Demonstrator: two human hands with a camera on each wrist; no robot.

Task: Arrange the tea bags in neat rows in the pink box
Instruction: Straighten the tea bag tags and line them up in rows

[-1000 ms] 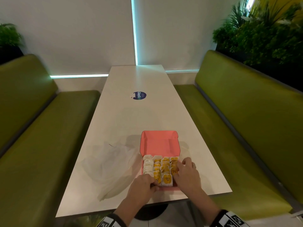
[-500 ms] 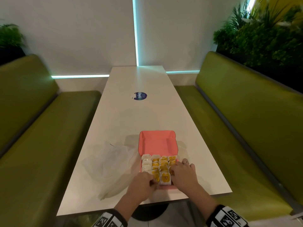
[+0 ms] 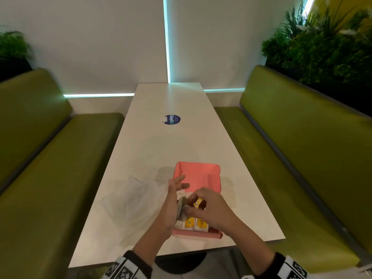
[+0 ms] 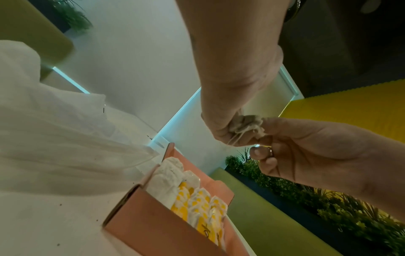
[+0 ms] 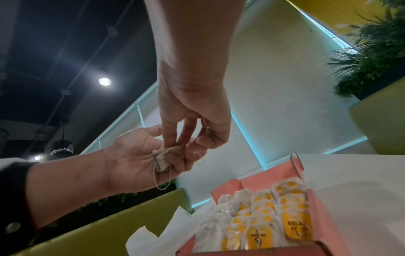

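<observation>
The pink box [image 3: 197,235] lies open near the table's front edge, its lid [image 3: 198,174] standing up at the far side. Rows of white and yellow tea bags [image 3: 194,222] fill it [image 5: 263,216]. Above the box's left part my left hand [image 3: 177,188] is turned palm up with fingers stretched out, and a crumpled brownish tea bag [image 5: 164,155] with a loose string lies on it. My right hand [image 3: 193,204] reaches over from the right and pinches that tea bag [image 4: 247,124] with thumb and fingertips. A ring shows on the right hand [image 4: 306,147].
A crumpled white plastic bag [image 3: 130,200] lies on the table left of the box. A round blue sticker [image 3: 172,119] sits further up the white table [image 3: 161,150]. Green benches [image 3: 302,158] run along both sides, with plants behind them.
Both hands were down on the tea bags in the box. They have risen, the left turned palm up with one crumpled tea bag on it, the right now pinching that bag.
</observation>
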